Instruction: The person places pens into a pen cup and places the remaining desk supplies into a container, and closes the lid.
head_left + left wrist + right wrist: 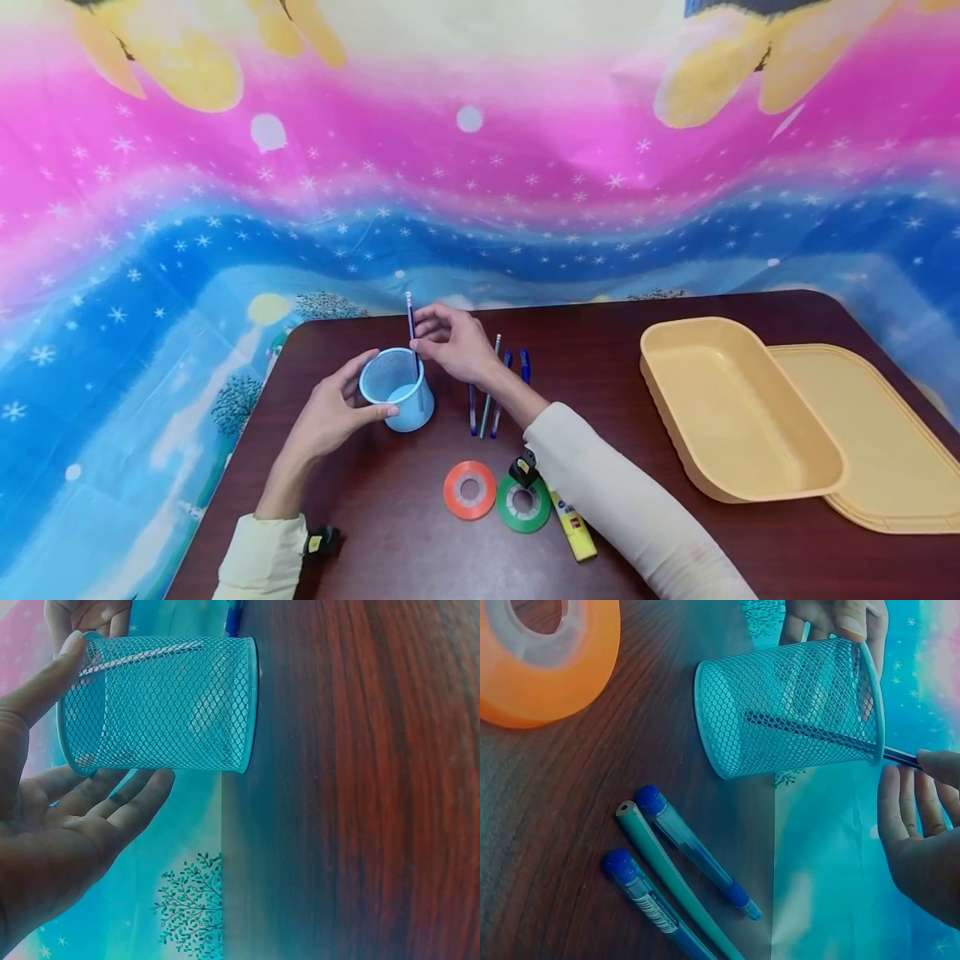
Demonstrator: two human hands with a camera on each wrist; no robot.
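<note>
A light-blue mesh pen holder point(397, 417) stands upright on the table. My left hand point(330, 412) holds it at the side, thumb near the rim point(69, 742) and fingers along the opposite side. With thumb and fingers, my right hand point(457, 342) pinches a dark striped pencil point(411, 317) above the rim. White-ended at the top, the pencil slants down inside the holder, its lower part visible through the mesh point(802, 731). Beneath the right wrist lie blue pens point(524, 367) and a green pencil point(486, 412); the forearm partly hides them.
Nearer the front lie an orange tape roll point(451, 492), a green tape roll point(523, 524) and a yellow glue-like tube point(576, 537), partly under the right sleeve. On the right, a yellow tray point(675, 417) overlaps its flat yellow lid point(877, 433). A printed cloth point(480, 208) hangs behind the table.
</note>
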